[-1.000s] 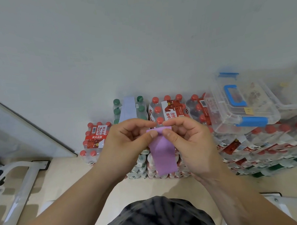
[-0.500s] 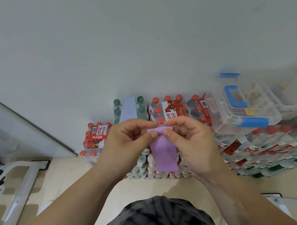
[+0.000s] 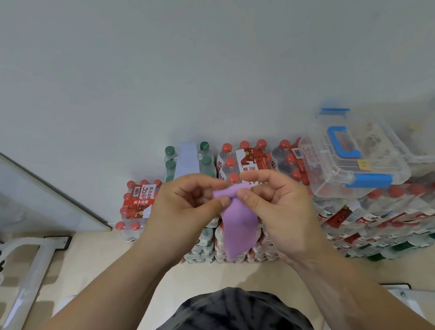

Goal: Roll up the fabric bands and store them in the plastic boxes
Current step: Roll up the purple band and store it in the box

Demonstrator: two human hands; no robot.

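The pale beige floor (image 3: 99,274) carries shrink-wrapped packs of bottled water along the far wall. A low red-capped pack (image 3: 138,205) sits at left, a green-capped stack (image 3: 172,164) beside it, and taller red-capped stacks (image 3: 251,161) to the right. A clear plastic box (image 3: 385,157) with a blue handle tops the right stack. A white metal frame (image 3: 29,268) stands near left.

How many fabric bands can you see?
2. A purple band pinched by the left hand and right hand; a pale blue band lying on the green-capped bottles. Others may be hidden.
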